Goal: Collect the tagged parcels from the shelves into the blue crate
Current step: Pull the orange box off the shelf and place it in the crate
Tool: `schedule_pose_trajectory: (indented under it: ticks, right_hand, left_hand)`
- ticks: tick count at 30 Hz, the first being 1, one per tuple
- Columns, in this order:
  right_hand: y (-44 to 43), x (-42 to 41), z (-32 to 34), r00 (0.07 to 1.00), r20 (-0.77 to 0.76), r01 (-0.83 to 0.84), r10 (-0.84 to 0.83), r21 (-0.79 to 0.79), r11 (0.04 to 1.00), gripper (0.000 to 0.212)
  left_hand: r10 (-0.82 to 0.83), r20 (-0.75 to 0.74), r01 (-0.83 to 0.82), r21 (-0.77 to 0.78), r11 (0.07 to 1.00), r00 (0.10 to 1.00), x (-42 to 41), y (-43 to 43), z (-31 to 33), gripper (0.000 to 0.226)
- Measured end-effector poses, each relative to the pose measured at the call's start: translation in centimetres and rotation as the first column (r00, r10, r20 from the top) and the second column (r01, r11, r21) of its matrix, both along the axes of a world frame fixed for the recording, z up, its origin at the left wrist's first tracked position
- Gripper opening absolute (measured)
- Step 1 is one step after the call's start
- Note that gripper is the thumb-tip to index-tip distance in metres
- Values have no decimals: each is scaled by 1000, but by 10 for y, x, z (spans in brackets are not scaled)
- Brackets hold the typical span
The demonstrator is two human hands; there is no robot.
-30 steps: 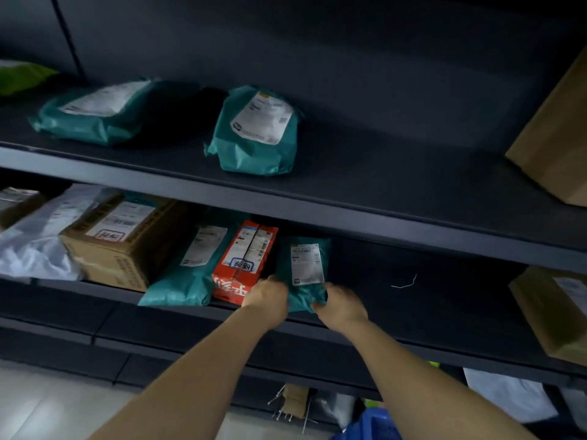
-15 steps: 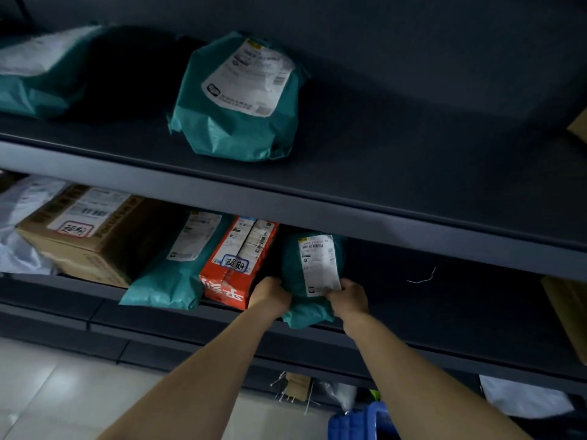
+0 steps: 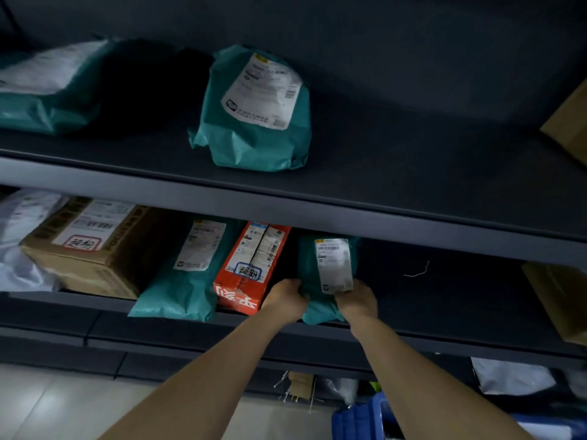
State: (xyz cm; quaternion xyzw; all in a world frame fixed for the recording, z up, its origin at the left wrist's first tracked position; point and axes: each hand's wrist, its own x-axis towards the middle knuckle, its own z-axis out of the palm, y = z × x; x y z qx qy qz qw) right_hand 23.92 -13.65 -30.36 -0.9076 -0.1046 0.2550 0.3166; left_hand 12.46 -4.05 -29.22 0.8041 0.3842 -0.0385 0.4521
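- Head view. Takes the orange-red box (image 3: 251,268) on the lower shelf (image 3: 444,312) as the reference point.
- Notes a small teal parcel (image 3: 309,268) just right of the orange-red box, at the shelf's front edge, tilted back, with its white label (image 3: 333,265) facing the camera.
- Finds the left hand (image 3: 284,300) between the orange-red box and the parcel, gripping the parcel's left side, fingers curled round the wrapping, fingertips hidden behind it.
- Finds the right hand (image 3: 357,301) gripping the parcel's lower right side, touching the label's lower edge, fingers curled in and mostly out of sight.
- Cannot tell whether the parcel's bottom rests on the shelf or hangs clear of it.
- Logs a flat teal mailer (image 3: 187,274) touching the left side of the orange-red box, a cardboard box (image 3: 95,249) further left, and a white bag (image 3: 19,249) beyond that.
- Logs, above the orange-red box on the upper shelf (image 3: 413,173), a larger teal parcel (image 3: 254,115) with a white label.
- Logs a brown carton (image 3: 565,300) well right of the orange-red box, on the same shelf.
- Places the blue crate (image 3: 355,420) below and right of the orange-red box, at floor level, partly behind the right forearm.
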Motion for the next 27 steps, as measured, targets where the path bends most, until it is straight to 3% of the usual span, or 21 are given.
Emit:
schedule_pose_trajectory:
  ticks: [2, 5, 7, 9, 12, 17, 21, 27]
  right_hand:
    - [7, -9, 10, 991, 111, -49, 71, -187, 981, 52]
    - [19, -30, 25, 910, 318, -128, 265, -391, 911, 78]
    - [33, -42, 28, 864, 363, -212, 348, -364, 907, 65]
    - [50, -55, 29, 895, 252, -311, 368, -238, 920, 50]
    - [70, -76, 27, 930, -2, -367, 367, -43, 929, 44]
    - [82, -95, 15, 950, -235, -165, 207, 189, 968, 22]
    - [71, -104, 21, 960, -228, -86, 164, 316, 945, 11]
    - [49, -120, 32, 989, -116, -39, 95, 409, 912, 34]
  left_hand:
    - [-67, -1, 67, 160, 985, 998, -7, 5, 18, 26]
    - [-48, 99, 5, 395, 919, 994, -24, 24, 39, 29]
    - [-13, 76, -28, 513, 858, 997, -34, 47, 40, 32]
    - [40, -46, -7, 569, 822, 998, -44, 68, 33, 40]
    - [124, -205, -22, 437, 899, 971, -56, 82, 20, 45]
    - [216, -79, -193, 231, 954, 973, -70, 91, 20, 38]
    - [268, 86, -274, 67, 959, 959, -83, 90, 22, 37]
    - [320, 299, -322, -45, 946, 899, -102, 70, 30, 39]
